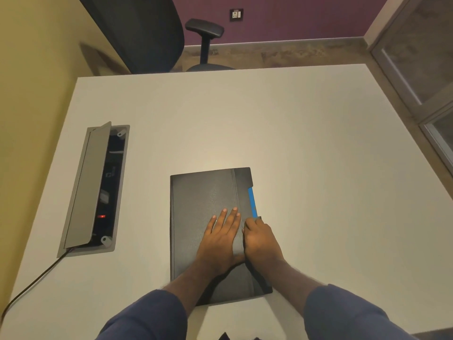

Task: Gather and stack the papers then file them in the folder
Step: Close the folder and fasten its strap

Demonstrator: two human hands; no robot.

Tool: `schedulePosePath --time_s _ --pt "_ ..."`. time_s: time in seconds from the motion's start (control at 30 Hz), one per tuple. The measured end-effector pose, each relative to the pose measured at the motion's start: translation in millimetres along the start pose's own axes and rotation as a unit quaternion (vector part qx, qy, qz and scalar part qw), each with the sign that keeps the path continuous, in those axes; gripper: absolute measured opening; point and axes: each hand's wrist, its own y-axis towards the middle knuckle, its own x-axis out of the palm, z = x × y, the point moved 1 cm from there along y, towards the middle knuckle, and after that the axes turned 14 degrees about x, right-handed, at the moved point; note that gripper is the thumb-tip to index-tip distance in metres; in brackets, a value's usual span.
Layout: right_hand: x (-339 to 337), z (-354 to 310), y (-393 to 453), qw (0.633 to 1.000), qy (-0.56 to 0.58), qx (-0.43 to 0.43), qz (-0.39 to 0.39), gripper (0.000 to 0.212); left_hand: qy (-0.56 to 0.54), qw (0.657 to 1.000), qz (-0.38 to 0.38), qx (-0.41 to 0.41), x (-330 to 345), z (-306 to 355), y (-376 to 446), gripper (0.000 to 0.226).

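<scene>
A black folder (196, 204) lies closed on the white table (294, 143), near the front edge at the middle. A blue tab (252, 201) shows along its right edge. My left hand (221, 238) rests flat on the cover with fingers spread. My right hand (261, 241) is beside it at the folder's right edge, fingers curled around the edge just below the blue tab. No loose papers are visible.
A grey cable box (94, 190) with its lid raised is set into the table at the left, a black cable (36, 278) running from it. A black office chair (147, 33) stands behind the far edge. A glass door (421, 69) is at the right.
</scene>
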Motion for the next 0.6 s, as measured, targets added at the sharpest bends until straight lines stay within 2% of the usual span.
schedulePosePath --time_s 0.07,0.17,0.23,0.3,0.37,0.43,0.53,0.6 --pt "3.8 1.0 -1.8 1.000 -0.005 0.006 -0.015 0.028 -0.005 1.000 -0.014 -0.009 1.8 -1.1 0.9 0.104" --pt "7.3 2.3 -1.1 0.997 0.034 0.060 -0.039 0.038 -0.027 0.999 -0.013 -0.017 -2.2 0.3 2.4 0.095" --pt "5.9 2.5 -3.1 0.994 0.070 0.081 -0.023 0.035 -0.061 0.998 0.008 -0.028 -9.7 0.4 0.7 0.089" --pt "3.7 5.7 -7.6 0.986 0.122 0.109 0.024 0.031 -0.095 0.992 0.056 -0.067 -22.7 -2.6 -8.3 0.083" --pt "3.3 12.0 -14.3 0.960 0.198 0.184 0.071 0.027 -0.099 0.978 0.128 -0.134 -36.7 -9.0 -24.6 0.075" --pt "6.3 16.7 -20.1 0.924 0.257 0.276 0.068 0.027 -0.071 0.951 0.187 -0.236 -47.0 -16.7 -44.1 0.068" --pt "15.4 18.3 -25.1 0.908 0.273 0.318 0.006 0.028 -0.084 0.892 0.173 -0.410 -52.2 -20.4 -72.2 0.070" --pt "18.7 17.5 -26.8 0.907 0.286 0.310 -0.004 0.033 -0.131 0.864 0.148 -0.463 -50.0 -18.6 -84.9 0.072"
